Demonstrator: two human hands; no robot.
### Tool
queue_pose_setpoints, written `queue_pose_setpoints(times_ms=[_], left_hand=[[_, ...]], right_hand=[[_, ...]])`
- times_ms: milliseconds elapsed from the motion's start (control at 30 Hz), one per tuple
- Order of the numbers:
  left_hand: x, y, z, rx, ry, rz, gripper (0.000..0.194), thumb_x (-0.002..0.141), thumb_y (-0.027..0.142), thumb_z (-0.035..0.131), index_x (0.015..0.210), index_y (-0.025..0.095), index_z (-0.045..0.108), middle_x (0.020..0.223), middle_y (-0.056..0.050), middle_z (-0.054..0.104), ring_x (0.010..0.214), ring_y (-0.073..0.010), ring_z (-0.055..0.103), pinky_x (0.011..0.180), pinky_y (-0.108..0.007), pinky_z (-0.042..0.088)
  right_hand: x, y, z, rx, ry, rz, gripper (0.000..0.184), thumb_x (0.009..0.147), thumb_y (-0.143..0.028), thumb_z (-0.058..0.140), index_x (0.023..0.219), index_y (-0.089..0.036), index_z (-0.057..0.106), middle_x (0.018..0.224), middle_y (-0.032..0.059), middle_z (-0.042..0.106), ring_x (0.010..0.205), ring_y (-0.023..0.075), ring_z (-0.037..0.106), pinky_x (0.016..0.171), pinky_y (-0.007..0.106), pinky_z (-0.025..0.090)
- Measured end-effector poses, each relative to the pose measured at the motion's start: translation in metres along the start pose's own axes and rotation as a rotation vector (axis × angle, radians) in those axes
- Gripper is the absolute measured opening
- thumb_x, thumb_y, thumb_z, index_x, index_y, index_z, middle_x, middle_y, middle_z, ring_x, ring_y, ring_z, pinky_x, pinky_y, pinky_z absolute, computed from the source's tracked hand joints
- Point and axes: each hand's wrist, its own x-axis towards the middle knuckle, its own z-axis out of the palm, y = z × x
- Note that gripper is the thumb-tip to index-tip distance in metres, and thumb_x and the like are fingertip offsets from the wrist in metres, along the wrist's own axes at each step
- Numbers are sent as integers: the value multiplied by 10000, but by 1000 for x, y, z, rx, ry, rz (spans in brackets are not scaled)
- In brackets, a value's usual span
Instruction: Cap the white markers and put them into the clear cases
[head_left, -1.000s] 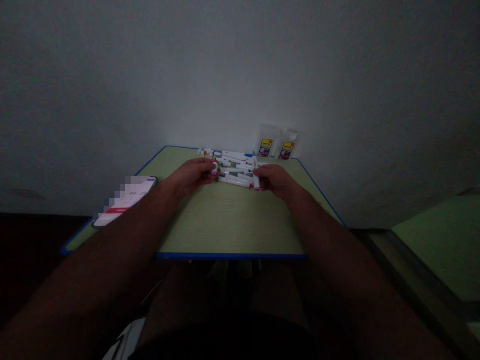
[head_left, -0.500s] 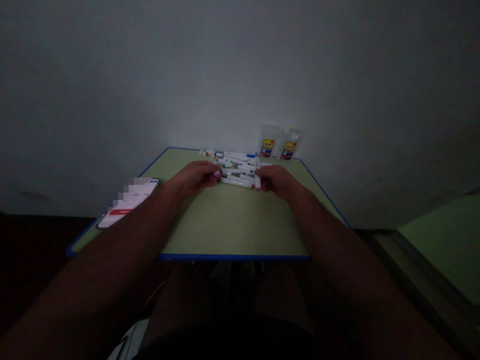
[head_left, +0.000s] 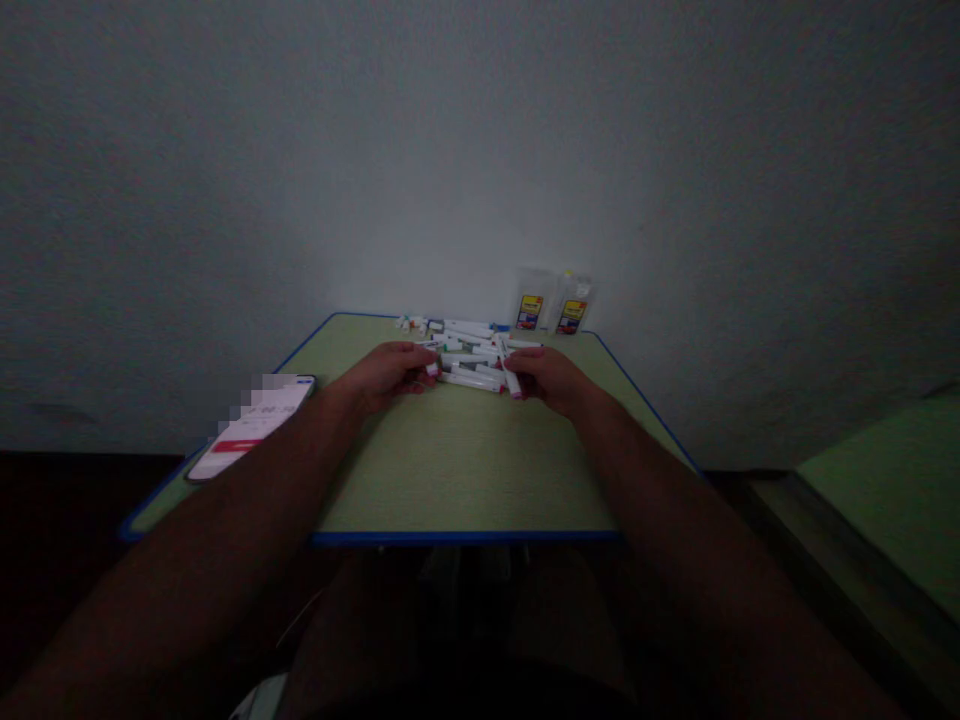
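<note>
Several white marker pens (head_left: 465, 345) with coloured caps lie in a loose pile at the far middle of a green table (head_left: 450, 460) with a blue edge. My left hand (head_left: 390, 370) rests at the pile's left side, fingers curled on a small pink cap or pen end (head_left: 432, 369). My right hand (head_left: 547, 378) is at the pile's right side, fingers closed on a white marker with a pink tip (head_left: 510, 381), held pointing toward me.
A phone (head_left: 251, 425) with a lit screen lies near the table's left edge. Two clear packets with yellow labels (head_left: 551, 305) lean against the wall at the back right. Another green surface (head_left: 885, 490) shows at the right.
The view has tilted up a little, so the table sits lower in the picture. Both hands stay at the pile, and the marker in my right hand has tilted slightly.
</note>
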Motion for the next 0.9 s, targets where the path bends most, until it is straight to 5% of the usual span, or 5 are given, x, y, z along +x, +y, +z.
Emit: queue_pose_setpoints(times_ms=[300, 533, 900], left_hand=[[0, -3, -2, 55, 30, 3, 142, 710, 177, 781, 801, 147, 676, 725, -10, 656, 587, -83, 552, 526, -210, 444], [-1, 0, 0, 44, 160, 7, 228, 663, 111, 783, 811, 174, 622, 714, -18, 674, 590, -103, 557, 545, -238, 431], [3, -2, -3, 27, 148, 37, 136, 660, 112, 761, 756, 161, 677, 688, 0, 644, 563, -84, 527, 551, -236, 417]], right_hand=[[4, 4, -1, -53, 23, -24, 124, 733, -217, 717, 800, -120, 753, 617, 30, 655, 492, 86, 501, 427, 200, 364], [5, 6, -4, -143, 53, -110, 171, 669, -249, 786, 775, -148, 698, 629, 5, 640, 503, 91, 503, 471, 223, 377], [-1, 1, -2, -165, 89, -153, 129, 683, -249, 740, 701, -153, 656, 563, -6, 591, 478, 94, 499, 500, 244, 406]])
